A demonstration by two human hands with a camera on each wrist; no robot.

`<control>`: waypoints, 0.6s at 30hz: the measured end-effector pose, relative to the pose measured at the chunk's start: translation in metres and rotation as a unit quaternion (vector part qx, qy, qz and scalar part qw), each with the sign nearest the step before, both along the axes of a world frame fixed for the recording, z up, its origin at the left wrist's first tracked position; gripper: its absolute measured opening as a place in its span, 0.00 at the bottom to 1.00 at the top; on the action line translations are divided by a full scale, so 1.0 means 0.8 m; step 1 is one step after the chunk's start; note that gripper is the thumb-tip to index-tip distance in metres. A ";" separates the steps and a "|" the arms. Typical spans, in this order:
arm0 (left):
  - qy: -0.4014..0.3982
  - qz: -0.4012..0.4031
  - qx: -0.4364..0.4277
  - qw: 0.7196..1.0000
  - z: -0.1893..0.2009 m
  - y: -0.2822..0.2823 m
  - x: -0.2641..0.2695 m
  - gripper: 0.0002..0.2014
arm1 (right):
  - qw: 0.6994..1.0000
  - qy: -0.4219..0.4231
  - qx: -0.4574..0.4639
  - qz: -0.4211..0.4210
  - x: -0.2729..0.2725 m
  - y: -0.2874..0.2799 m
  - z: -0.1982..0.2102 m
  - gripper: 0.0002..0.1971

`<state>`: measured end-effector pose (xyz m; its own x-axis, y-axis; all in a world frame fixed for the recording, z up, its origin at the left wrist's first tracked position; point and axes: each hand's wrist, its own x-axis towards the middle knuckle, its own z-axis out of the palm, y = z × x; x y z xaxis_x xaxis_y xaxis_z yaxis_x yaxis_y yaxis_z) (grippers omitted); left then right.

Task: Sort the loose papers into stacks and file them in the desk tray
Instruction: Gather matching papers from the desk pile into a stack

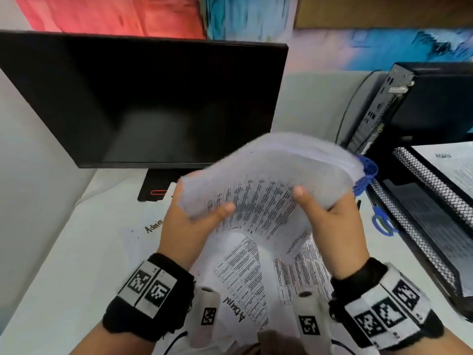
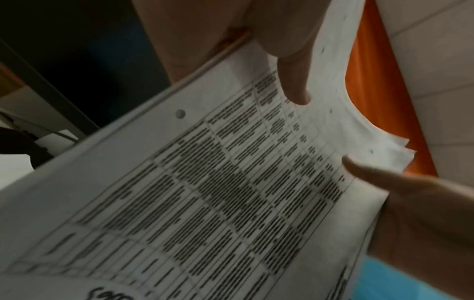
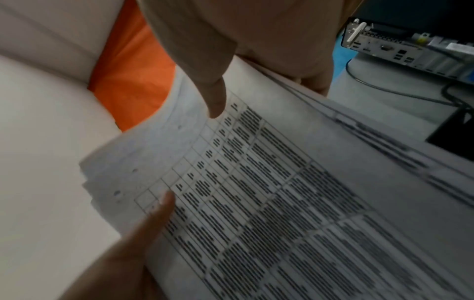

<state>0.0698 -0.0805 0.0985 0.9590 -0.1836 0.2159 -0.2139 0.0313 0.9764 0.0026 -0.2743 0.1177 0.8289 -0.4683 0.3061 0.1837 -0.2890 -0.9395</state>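
Both hands hold one bent stack of printed papers [image 1: 266, 180] in the air above the desk, in front of the monitor. My left hand [image 1: 194, 219] pinches its left edge, thumb on the top sheet and fingers hidden beneath. My right hand [image 1: 326, 210] grips the right edge the same way. In the left wrist view the stack [image 2: 205, 182] shows a printed table and a punch hole; the right wrist view shows the stack [image 3: 282, 192] fanned at its corner. Loose sheets [image 1: 243, 272], some marked "Admin", lie under the hands. The black mesh desk tray [image 1: 422, 175] stands to the right.
A dark monitor [image 1: 143, 98] stands behind the stack, and a small computer case [image 1: 409, 98] at the back right. The tray's top tier holds a sheet [image 1: 455, 165] marked "Admin". Blue-handled scissors [image 1: 381, 222] lie beside the tray. A blue holder [image 1: 368, 170] peeks from behind the stack.
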 end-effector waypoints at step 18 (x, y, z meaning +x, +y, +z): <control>0.086 0.076 0.033 0.993 -0.036 0.005 0.021 0.10 | 0.985 -0.103 -0.133 -0.037 0.034 -0.017 0.038 0.25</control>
